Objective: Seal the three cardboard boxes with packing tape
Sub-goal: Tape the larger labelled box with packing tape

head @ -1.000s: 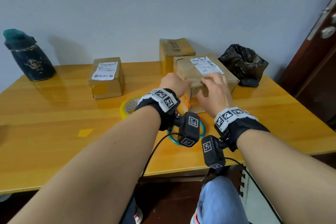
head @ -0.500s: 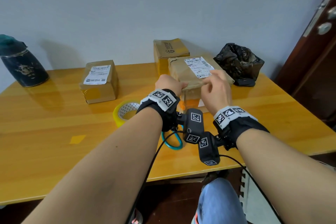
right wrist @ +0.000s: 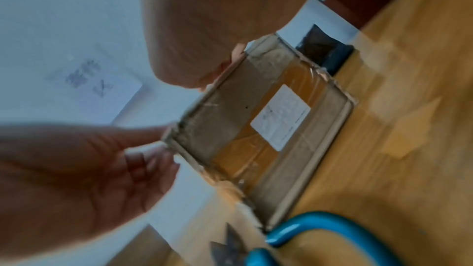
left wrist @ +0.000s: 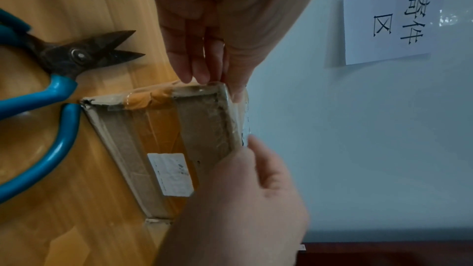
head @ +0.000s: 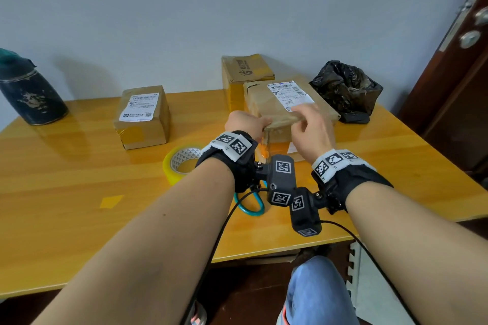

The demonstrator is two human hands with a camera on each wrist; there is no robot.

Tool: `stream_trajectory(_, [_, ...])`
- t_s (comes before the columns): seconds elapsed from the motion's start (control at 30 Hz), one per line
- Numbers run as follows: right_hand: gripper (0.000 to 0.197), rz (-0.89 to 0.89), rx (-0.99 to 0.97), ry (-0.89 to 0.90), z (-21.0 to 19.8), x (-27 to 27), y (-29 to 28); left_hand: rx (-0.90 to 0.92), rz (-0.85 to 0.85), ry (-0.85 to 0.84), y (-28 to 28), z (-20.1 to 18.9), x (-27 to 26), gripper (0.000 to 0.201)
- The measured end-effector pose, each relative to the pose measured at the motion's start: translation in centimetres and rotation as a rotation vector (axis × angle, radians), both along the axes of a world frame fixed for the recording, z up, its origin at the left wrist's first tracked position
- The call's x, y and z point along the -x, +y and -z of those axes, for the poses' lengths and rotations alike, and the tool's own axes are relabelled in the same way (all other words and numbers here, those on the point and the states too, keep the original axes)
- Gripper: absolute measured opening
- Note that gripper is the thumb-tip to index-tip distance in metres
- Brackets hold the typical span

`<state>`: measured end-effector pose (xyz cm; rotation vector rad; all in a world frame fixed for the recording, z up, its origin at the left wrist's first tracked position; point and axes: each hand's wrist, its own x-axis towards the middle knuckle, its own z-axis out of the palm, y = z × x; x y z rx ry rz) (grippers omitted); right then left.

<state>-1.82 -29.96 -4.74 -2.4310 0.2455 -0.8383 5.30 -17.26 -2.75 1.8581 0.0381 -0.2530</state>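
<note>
Pressing clear tape over the near edge of the flat box

The left hand's fingertips (left wrist: pixel 197 74) are lying straight and close together, pressing a clear strip of tape (left wrist: pixel 243 116) onto the near top corner of the flat box (head: pixel 287 103). The right hand (head: pixel 311 134) is touching the same edge with loosely extended fingers, thumb under the rim; it is gripping nothing. The box is sitting tipped, its near edge raised. Beside the box, nearer the person, are lying blue scissors (left wrist: pixel 51 92) and the tape roll (head: pixel 182 163); two other boxes (head: pixel 142 116) are standing to the box's left and behind it. The cardboard looks light, stiff and worn at the corners, so holding it by the edges seems safest, and the thin tape is likely to wrinkle or cling
</note>
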Motion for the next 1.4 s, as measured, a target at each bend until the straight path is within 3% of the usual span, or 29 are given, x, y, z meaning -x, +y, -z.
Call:
stream_trajectory(0.13, [0.038, -0.013, 0.229, 0.07, 0.3, 0.8, -0.5, 0.007, 0.022, 0.032, 0.0, -0.3, 0.1, 0.027])
stream_trajectory(0.3, [0.035, 0.113, 0.16, 0.134, -0.5, 0.2, -0.4, 0.01, 0.03, 0.016, 0.1, 0.0, 0.3, 0.027])
stream_trajectory(0.37, [0.039, 0.072, 0.117, 0.118, -0.6, 0.2, -0.5, 0.012, 0.038, 0.016, 0.1, -0.1, 0.4, 0.027])
stream_trajectory(0.47, [0.046, -0.051, 0.235, 0.142, -0.3, 0.7, -0.7, 0.011, 0.046, 0.017, 0.1, -0.1, 0.3, 0.028])
stream_trajectory(0.67, [0.041, 0.129, 0.234, 0.222, -1.2, 0.5, -1.5, 0.002, 0.066, 0.046, 0.2, -0.2, 0.2, 0.027])
stream_trajectory(0.87, [0.046, 0.027, 0.288, 0.143, -0.6, 0.6, -0.8, 0.001, 0.068, 0.057, 0.2, -0.2, 0.2, 0.027])
stream_trajectory(1.0, [0.044, 0.164, 0.282, 0.144, -0.6, 0.3, -1.2, 0.01, 0.069, 0.062, 0.1, 0.0, 0.1, 0.027])
stream_trajectory(1.13, [0.066, -0.005, 0.37, 0.233, -1.0, 0.2, -0.5, 0.037, 0.071, 0.063, 0.0, 0.2, 0.0, 0.028])
stream_trajectory(1.2, [0.07, 0.003, 0.404, 0.293, -0.8, 0.4, -0.5, 0.037, 0.077, 0.06, 0.0, 0.2, 0.0, 0.027])
stream_trajectory(1.4, [0.06, 0.093, 0.358, 0.246, -1.3, -0.6, 0.4, 0.121, 0.105, 0.039, 0.3, 0.7, 0.1, 0.027])
